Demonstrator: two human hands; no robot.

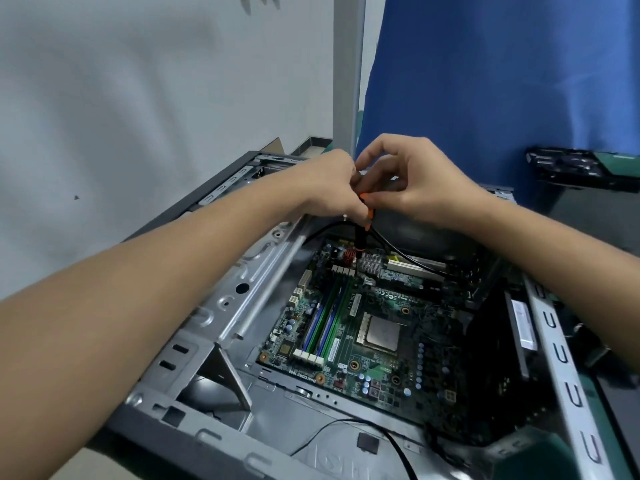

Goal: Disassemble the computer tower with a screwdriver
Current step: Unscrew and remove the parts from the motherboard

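Open grey metal computer tower (242, 306) lies on its side, with the green motherboard (374, 327) exposed inside. Black-and-orange-handled screwdriver (362, 233) stands near upright over the motherboard's far edge, tip down beside a bundle of red wires (349, 256). My left grip (329, 185) is curled round the handle; my right grip (415, 188) pinches its upper end. Black cable (408, 259) runs just right of the shaft. Blue cloth (485, 81) hangs at far right.

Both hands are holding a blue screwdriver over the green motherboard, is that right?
Not quite. The head view shows the screwdriver is orange and black, not blue. The rest is right: the left hand and right hand both hold it over the green motherboard.
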